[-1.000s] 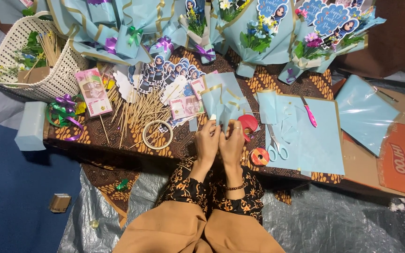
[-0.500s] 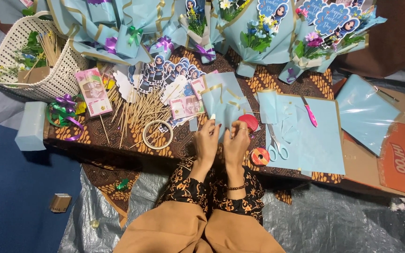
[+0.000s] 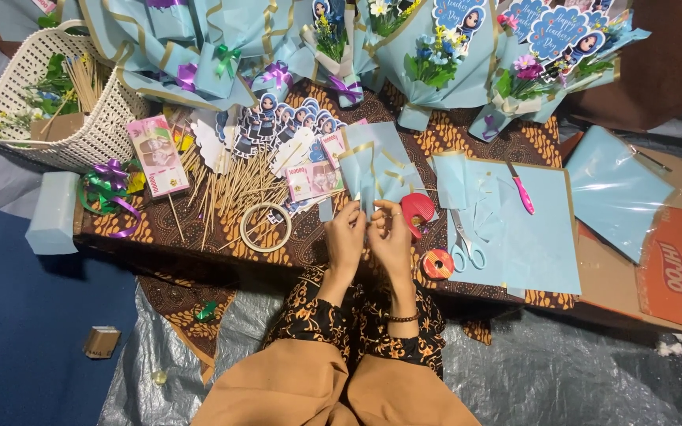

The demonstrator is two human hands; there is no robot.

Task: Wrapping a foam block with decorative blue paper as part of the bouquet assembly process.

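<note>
My left hand (image 3: 345, 237) and my right hand (image 3: 392, 239) are side by side over the near edge of a low table (image 3: 294, 241) covered in brown batik cloth. Both pinch the lower end of a folded light-blue paper wrap (image 3: 372, 167) with gold edging that fans away from me. Right of my right hand lies a red tape dispenser (image 3: 417, 210), and below it a small red ribbon roll (image 3: 437, 263). To the left of my left hand lie a ring of clear tape (image 3: 266, 227) and a scatter of wooden skewers (image 3: 234, 189).
Scissors (image 3: 464, 241) and a pink cutter (image 3: 521, 190) lie on light-blue paper sheets (image 3: 526, 237). Banknote stacks (image 3: 157, 154), cut-out figure toppers (image 3: 278, 122), a white basket (image 3: 88, 134), finished blue bouquets (image 3: 436, 55) along the back, a cardboard sheet (image 3: 665, 268) at right.
My hands have shifted slightly on the blue wrap, fingers working at its lower end; the wrap stays in about the same place.
</note>
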